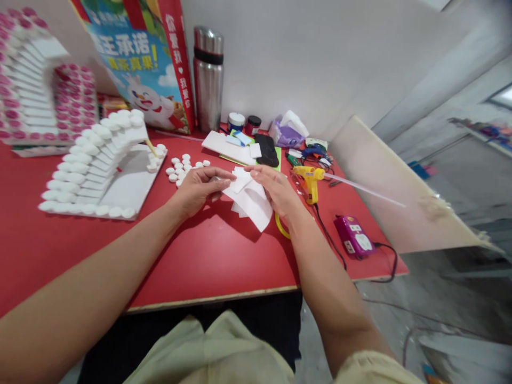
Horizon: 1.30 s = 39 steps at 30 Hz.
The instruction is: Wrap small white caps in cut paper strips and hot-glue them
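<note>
Several pieces of white paper (pixel 254 201) are in front of me at the middle of the table, between my hands. My left hand (pixel 202 186) has thumb and index finger pinched at the left edge of a small piece. From the other side, the curled fingers of my right hand (pixel 272 185) grip the paper near its upper right. More white sheets lie under the upper one. Just behind my left hand is a cluster of small white rounded pieces (pixel 182 167). Part of a yellow ring (pixel 281 226) shows beside my right wrist.
On the left of the red table (pixel 224 261) stand a white curved stair model (pixel 90 165) and a pink-and-white one (pixel 30 90). A steel flask (pixel 208 80) stands behind. To the right are a yellow glue gun (pixel 310 180), a purple power socket (pixel 354 236) and cables.
</note>
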Tool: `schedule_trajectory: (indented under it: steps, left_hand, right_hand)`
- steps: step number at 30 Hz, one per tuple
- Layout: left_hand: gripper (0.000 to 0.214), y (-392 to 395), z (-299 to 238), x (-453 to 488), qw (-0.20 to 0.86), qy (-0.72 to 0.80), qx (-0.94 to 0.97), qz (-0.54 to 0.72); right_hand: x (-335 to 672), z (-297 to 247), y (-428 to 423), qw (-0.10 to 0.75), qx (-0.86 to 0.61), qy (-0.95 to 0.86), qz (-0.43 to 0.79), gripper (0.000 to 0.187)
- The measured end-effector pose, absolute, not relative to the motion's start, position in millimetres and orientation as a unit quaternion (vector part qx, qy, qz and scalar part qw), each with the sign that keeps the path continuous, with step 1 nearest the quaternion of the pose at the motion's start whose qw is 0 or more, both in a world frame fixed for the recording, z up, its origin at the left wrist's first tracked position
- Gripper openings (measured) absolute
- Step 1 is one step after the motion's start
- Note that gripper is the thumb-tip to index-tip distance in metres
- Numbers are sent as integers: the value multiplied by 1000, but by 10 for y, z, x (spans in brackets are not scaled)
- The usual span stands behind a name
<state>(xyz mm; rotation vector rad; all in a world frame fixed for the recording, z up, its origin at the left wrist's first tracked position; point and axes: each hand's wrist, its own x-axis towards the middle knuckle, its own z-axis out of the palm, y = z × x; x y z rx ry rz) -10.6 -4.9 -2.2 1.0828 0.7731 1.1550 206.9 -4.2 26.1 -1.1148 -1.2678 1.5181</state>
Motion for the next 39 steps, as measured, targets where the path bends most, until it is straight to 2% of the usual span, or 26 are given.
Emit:
schedule_trajectory:
  steps: [3,11,14,23,28,39]
  left_hand:
    - [27,-41,-35,-124,634,340,495,487]
    - [54,-66,41,-131,621,362,561,411]
    - [57,-68,38,-123,617,366,565,408]
    - [45,-22,-24,-131,619,387,553,400]
    - [58,-34,12,-133,654,340,558,380]
    - [24,12,-38,-127,706,326,470,417]
  right_hand:
    - [2078,252,-50,387,-465,-495,624,46]
    - [2083,240,-53,386,-476,-504,609,39]
    - [2093,235,-41,381,-482,-518,596,36]
    - [2091,229,-60,387,-491,-531,572,32]
    - [2138,251,-30,395,-492,-508,587,34]
    - [2125,270,-47,379,-495,-557,549,30]
